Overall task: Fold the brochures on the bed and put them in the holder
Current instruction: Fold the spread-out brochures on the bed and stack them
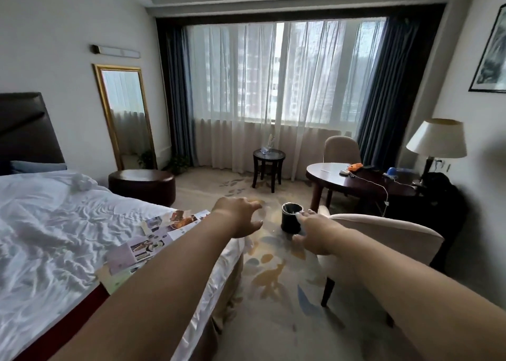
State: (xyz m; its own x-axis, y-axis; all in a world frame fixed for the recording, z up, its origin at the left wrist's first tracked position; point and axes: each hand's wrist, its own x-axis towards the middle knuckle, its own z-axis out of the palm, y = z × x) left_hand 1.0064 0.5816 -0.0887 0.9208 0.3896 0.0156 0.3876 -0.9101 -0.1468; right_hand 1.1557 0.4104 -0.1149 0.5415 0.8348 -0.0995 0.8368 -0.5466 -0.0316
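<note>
While both arms stretched forward past the bed's right edge, the right hand (315,233) had the holder (290,221), a small black cylinder, up in the air over the carpet (273,300). Its fingers (303,215) were grasping the holder from the right side, one fingertip up on the rim and the thumb lower down the wall (a bit smeared by blur, but the cup rested on nothing else). The holder stood upright, open mouth up, something pale showing just inside the rim.

Over to the left hand (241,219): released, fingers loosely curved and spread, grasping nothing, hovering just left of the holder and apart from it.

And the brochures (153,240)? On the bed (54,223), lying flat and overlapping in a loose row along the near right edge of the white cover, photo panels facing up, the left forearm crossing above their right side.

Right of the holder sat a beige armchair (383,232), its back towards the camera. Farther off, a dark desk (364,185) carried small items and a white cable, with a shaded lamp (436,138) at its right end.
</note>
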